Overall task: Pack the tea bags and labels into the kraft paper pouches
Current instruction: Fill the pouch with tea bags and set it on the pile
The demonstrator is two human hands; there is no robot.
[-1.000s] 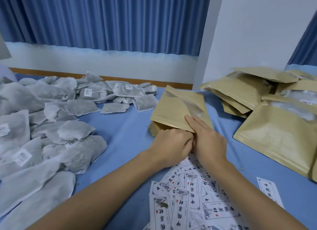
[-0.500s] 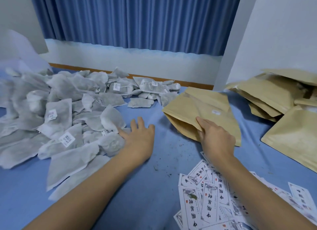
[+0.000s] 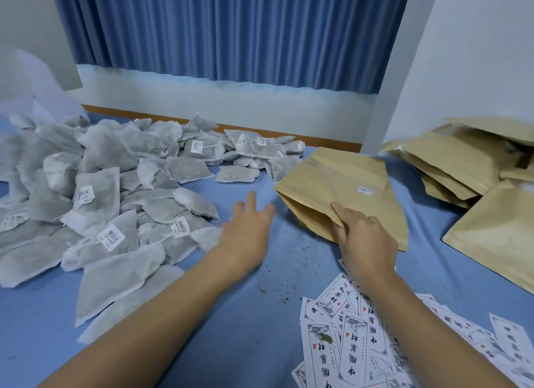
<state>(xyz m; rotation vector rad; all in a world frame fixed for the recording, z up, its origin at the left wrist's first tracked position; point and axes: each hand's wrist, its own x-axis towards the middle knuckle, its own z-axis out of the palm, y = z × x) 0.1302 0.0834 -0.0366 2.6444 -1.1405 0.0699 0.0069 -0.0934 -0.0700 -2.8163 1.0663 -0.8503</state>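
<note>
- Across the far wall, behind everything: pleated blue curtain (image 3: 216, 32), hanging down to a white ledge (image 3: 231, 98).
- Below it, running from edge to edge: blue-covered counter (image 3: 245, 344).
- Heaped over the counter's left half: grey tea bags (image 3: 98, 191), several tagged with small white barcode slips on strings.
- Piled at the far right, overlapping one another: kraft paper pouches (image 3: 462, 162), with one large pouch (image 3: 497, 234) lying flat nearer the front.
- Fanned out at the near right, partly under the right forearm: printed labels (image 3: 355, 347), white with black characters and red seals.
- Lying at centre, between heap and pile: single kraft pouch (image 3: 341, 191), mouth gaping toward the left, small white sticker (image 3: 364, 190) on its upper face.
- Clamped on that pouch's upper lip at the mouth: right hand (image 3: 367, 237), fingers curled at the edge, index finger laid along the paper.
- Low over bare counter just beside the heap's near edge: left hand (image 3: 248, 231), fingers straight and spread, holding nothing; contact with the nearest tea bag impossible to tell.
- Scattered on the cloth between the two hands: dark tea crumbs (image 3: 303, 243).
</note>
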